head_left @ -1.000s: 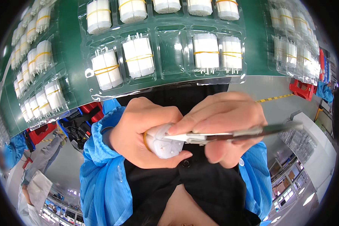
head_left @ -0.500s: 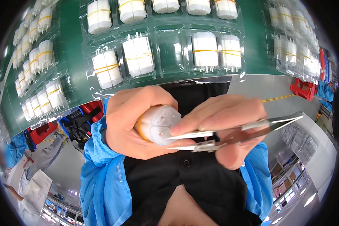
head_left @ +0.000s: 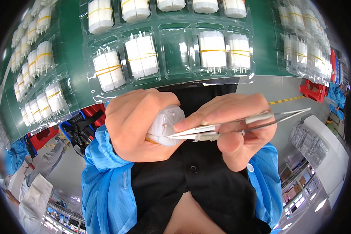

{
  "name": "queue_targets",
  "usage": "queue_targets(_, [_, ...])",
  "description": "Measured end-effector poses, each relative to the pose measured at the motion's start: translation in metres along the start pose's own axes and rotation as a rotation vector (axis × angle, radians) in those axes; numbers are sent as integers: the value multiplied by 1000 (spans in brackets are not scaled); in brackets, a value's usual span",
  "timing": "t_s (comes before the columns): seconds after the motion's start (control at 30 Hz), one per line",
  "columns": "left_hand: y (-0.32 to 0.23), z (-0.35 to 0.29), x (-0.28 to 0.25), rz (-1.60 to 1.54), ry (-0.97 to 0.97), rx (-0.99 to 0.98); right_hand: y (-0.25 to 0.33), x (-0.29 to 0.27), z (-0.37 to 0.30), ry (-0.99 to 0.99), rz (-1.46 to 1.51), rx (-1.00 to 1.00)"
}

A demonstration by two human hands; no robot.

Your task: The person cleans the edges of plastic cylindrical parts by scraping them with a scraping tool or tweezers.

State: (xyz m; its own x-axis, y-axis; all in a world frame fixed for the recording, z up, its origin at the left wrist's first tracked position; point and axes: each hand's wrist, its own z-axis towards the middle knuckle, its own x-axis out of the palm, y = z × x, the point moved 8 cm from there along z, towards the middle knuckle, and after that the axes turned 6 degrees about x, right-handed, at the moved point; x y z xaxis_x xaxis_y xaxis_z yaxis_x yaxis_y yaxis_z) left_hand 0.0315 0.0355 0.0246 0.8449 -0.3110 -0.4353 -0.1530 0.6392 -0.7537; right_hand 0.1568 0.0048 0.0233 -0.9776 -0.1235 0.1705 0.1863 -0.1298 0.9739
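Note:
My left hand (head_left: 134,124) is wrapped round a bundle of white cylinders (head_left: 165,126) bound by a yellow rubber band, its round end turned to the right. In my right hand (head_left: 238,124) is a pair of metal tweezers (head_left: 277,117), held between thumb and fingers. The tweezers' tips are close together and meet the end face of the bundle. Whether they pinch anything there is too small to tell. Beyond both hands, a clear plastic tray (head_left: 178,58) holds similar banded bundles (head_left: 142,54), with one pocket of the front row vacant.
The green table (head_left: 72,46) ends just beyond my hands. More trays of banded bundles stand at the left (head_left: 39,101) and right (head_left: 302,50). A red stool (head_left: 313,91) is on the floor at the right. A person in pale trousers (head_left: 46,162) is at the far left.
The tweezers' arms have closed together, and their tips now rest on the bundle's end. My left hand has tilted the bundle slightly and shifted a little left.

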Motion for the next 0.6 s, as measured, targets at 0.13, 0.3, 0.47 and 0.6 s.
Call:
queue_targets(0.13, [0, -1, 1, 48, 3, -27, -3, -1, -1, -21, 19, 43])
queue_targets(0.3, [11, -8, 11, -18, 96, -128, 5, 0, 5, 69, -187, -68])
queue_targets(0.47, [16, -10, 20, -222, 182, -184, -3, 3, 4, 152, -130, -17])
queue_targets(0.6, [7, -8, 23, -526, 266, -171, 6, -2, 2, 151, 114, -260])
